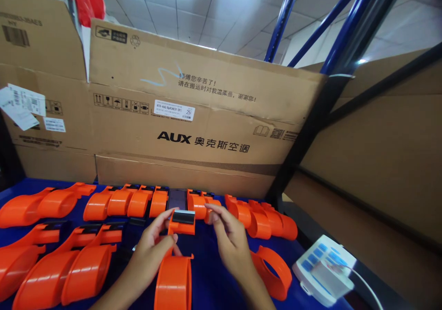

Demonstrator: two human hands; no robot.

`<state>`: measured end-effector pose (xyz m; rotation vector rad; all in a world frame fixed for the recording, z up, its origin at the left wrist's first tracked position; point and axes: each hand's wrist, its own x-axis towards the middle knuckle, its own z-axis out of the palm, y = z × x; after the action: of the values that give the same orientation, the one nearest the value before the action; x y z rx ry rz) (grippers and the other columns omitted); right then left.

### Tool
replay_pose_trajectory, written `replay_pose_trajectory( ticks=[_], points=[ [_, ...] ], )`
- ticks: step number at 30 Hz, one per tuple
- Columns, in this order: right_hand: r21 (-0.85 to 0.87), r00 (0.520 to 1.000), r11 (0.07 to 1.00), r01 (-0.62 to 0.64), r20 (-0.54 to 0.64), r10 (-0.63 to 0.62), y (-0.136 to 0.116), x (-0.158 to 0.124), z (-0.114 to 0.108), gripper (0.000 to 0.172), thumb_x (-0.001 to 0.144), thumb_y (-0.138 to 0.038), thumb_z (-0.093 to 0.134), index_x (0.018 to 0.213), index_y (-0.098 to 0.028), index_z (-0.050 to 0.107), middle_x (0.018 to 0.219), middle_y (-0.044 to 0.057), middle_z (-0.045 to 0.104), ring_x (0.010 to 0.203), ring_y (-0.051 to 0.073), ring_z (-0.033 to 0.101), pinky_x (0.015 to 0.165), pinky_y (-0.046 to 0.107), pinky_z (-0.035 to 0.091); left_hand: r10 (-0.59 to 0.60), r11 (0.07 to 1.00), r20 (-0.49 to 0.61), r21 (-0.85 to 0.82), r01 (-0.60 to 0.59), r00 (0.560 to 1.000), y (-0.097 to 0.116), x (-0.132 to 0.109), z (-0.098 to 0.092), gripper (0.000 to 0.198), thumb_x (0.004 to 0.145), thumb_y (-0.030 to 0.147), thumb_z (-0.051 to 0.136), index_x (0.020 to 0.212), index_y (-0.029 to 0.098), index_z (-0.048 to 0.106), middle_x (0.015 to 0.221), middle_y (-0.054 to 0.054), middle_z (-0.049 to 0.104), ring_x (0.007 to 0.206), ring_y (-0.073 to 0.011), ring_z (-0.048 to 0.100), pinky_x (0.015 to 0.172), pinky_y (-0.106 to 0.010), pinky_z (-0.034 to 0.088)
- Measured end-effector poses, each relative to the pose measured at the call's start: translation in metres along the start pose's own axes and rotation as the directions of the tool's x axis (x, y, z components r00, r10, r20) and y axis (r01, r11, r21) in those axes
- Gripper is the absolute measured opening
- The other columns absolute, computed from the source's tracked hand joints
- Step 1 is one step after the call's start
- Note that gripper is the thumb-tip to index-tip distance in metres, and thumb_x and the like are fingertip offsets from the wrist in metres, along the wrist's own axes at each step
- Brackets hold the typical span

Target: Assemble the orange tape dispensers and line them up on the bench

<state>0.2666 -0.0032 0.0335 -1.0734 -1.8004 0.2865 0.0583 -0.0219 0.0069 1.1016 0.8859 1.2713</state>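
Orange dispenser: we had one orange dispenser (pixel 173 282) in front of us, above the table, its broad loop hanging toward us and its narrow head tipped away
Head: a black strip (pixel 183 218) lay across it, with a pale toothed edge (pixel 184 212) along the far side
Left hand: our left hand (pixel 157 238) had its fingers closed around the narrow neck, thumb on the near side, just below the head
Right hand: our right hand (pixel 231 236) stood just beside the head, apart from it, thumb and forefinger nearly meeting; we could not tell whether they pinched anything
Handling: we judged the plastic light and fairly stiff, the loop perhaps springy, and its glossy face likely a little slippery
Where to hold: the neck seemed the best place to grip, with fingertips well away from the teeth, which looked sharp
Table: a blue table (pixel 214 277) lay beneath, with more orange pieces (pixel 88 273) at left and a back row (pixel 141 201) along the far edge
Near the right forearm: a loose loop (pixel 276 266) lay on its own
Far right: a white keypad device (pixel 311 259) sat with a pale cable (pixel 364 284) trailing off it
Behind: printed cardboard (pixel 214 174) walled the far edge, and a dark post (pixel 299 146) leaned across at its right end
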Motion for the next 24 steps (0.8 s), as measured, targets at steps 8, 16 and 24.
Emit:
replay_pose_trajectory(
  ticks=[8, 16, 24],
  points=[
    [-0.656, 0.915, 0.748, -0.102, 0.233, 0.33, 0.013, -0.003, -0.015, 0.007, 0.08, -0.022, 0.069, 0.087, -0.023, 0.07, 0.091, 0.008, 0.074, 0.086, 0.027, 0.068, 0.068, 0.033, 0.043, -0.008, 0.993, -0.04, -0.119, 0.003, 0.999, -0.002, 0.001, -0.003, 0.056, 0.083, 0.028, 0.074, 0.133, 0.023, 0.05, 0.081, 0.003, 0.069, 0.054, -0.0096, 0.059, 0.054, -0.021, 0.048],
    [-0.671, 0.874, 0.74, -0.049, 0.33, 0.357, 0.007, -0.015, -0.002, 0.024, 0.079, -0.035, 0.075, 0.097, -0.021, 0.07, 0.1, 0.011, 0.073, 0.093, 0.03, 0.067, 0.076, 0.037, 0.044, 0.02, 0.994, -0.019, -0.107, -0.022, 1.0, 0.0, 0.0, -0.001, 0.056, 0.081, 0.033, 0.077, 0.131, 0.023, 0.053, 0.087, 0.001, 0.071, 0.054, -0.0105, 0.059, 0.052, -0.023, 0.05],
    [-0.396, 0.907, 0.916, -0.054, 0.364, 0.211, -0.001, -0.012, 0.003, 0.009, 0.086, -0.028, 0.068, 0.093, -0.024, 0.068, 0.085, 0.004, 0.072, 0.08, 0.022, 0.068, 0.068, 0.03, 0.045, 0.074, 0.996, -0.018, -0.046, -0.074, 0.997, -0.003, 0.003, -0.002, 0.047, 0.079, 0.036, 0.077, 0.121, 0.025, 0.057, 0.095, 0.0, 0.07, 0.05, -0.0103, 0.061, 0.051, -0.025, 0.052]
  ],
)
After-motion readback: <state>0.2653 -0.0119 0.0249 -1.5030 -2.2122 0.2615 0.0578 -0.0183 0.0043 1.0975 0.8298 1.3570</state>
